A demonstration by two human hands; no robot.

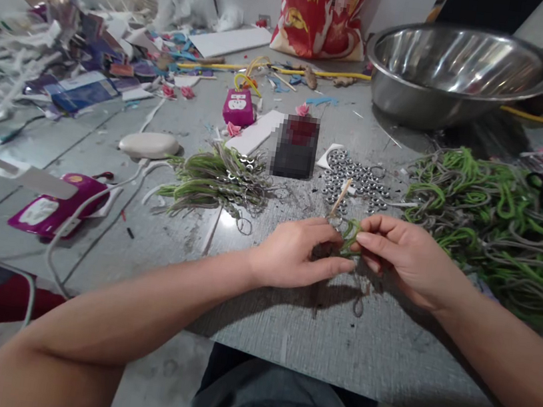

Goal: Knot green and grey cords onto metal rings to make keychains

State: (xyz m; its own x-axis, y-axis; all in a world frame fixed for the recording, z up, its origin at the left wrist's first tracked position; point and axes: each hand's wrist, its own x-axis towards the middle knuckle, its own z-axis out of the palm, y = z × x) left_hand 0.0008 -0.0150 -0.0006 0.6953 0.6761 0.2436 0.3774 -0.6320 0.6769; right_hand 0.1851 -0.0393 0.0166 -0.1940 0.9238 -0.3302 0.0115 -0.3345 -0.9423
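My left hand (297,254) and my right hand (403,256) meet over the grey table (382,354), both pinched on one green cord loop (349,235). A thin wooden stick (339,197) rises from my left fingers beside a small metal ring. Just behind the hands lies a patch of small metal rings (358,179). A big heap of green and grey cord loops (502,216) spreads to the right. A bundle of cords with rings on them (216,182) lies to the left.
A large steel bowl (456,71) stands at the back right, a red printed bag (321,12) behind the middle. Purple packets (56,207), a white oval device (148,144) with a cable, and paper scraps litter the left side.
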